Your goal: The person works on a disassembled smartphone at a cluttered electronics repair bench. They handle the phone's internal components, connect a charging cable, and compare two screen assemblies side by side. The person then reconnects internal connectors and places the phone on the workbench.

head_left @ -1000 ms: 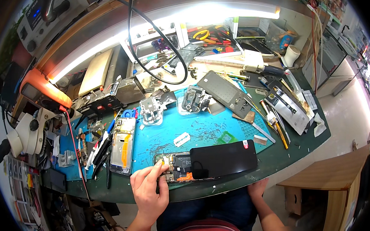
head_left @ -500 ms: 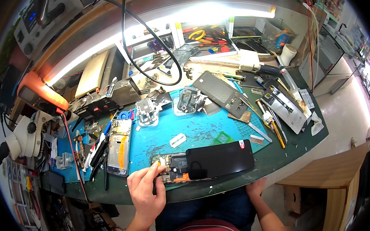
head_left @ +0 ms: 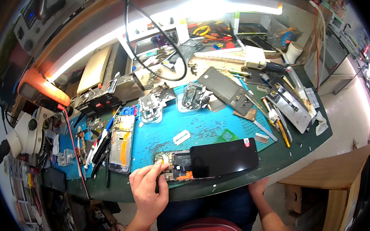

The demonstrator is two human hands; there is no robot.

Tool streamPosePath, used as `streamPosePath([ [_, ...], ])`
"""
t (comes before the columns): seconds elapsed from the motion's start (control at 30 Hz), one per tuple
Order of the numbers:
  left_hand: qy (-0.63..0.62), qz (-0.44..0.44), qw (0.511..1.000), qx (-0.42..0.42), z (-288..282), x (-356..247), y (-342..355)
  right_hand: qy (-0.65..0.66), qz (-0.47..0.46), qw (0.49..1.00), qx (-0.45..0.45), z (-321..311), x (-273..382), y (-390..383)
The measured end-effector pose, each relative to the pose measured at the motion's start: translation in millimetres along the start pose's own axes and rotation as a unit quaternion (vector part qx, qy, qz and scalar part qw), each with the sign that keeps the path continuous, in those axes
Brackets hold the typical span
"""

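At the front edge of the bench, my left hand (head_left: 150, 189) has curled fingers at the left end of an opened phone (head_left: 179, 166); what the fingertips grip is too small to make out. A black screen (head_left: 222, 156) lies over the phone's right part, with an orange strip visible beside it. My right hand (head_left: 257, 187) is low beside my leg, below the bench edge, its fingertips partly hidden. A disassembled phone frame (head_left: 122, 143) with orange tape lies left of the blue mat (head_left: 154, 137). A small white blade-like piece (head_left: 181, 137) lies above the open phone.
An orange multimeter (head_left: 42, 90) and microscope-like equipment (head_left: 23, 135) stand left. Clear trays of parts (head_left: 192, 97), a dark phone panel (head_left: 224, 88) and loose tools (head_left: 277, 125) crowd the back and right. A black cable (head_left: 183, 69) hangs over the bench. A wooden cabinet (head_left: 321, 174) stands right.
The camera view shifts slightly. My left hand stays at the phone's left end with little visible change; my right hand remains low by my leg.
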State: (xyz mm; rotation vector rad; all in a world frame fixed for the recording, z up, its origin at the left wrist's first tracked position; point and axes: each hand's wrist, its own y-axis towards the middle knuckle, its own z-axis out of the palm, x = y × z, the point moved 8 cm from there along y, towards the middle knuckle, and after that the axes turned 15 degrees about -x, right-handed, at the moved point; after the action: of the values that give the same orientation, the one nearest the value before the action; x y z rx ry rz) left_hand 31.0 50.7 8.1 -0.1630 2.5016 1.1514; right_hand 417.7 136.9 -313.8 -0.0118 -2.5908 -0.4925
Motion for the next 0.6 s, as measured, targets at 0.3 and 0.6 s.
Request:
streamPosePath([
  [0.3,-0.053,0.055,0.997,-0.031,-4.8,-5.8,-2.5,-0.103,-0.034,0.994,0.033,23.3,-29.3,-14.0],
  [0.6,-0.062,0.071,0.995,-0.009,-4.2,-8.2,-2.8,-0.118,-0.052,0.99,0.048,23.8,-25.6,-12.3],
])
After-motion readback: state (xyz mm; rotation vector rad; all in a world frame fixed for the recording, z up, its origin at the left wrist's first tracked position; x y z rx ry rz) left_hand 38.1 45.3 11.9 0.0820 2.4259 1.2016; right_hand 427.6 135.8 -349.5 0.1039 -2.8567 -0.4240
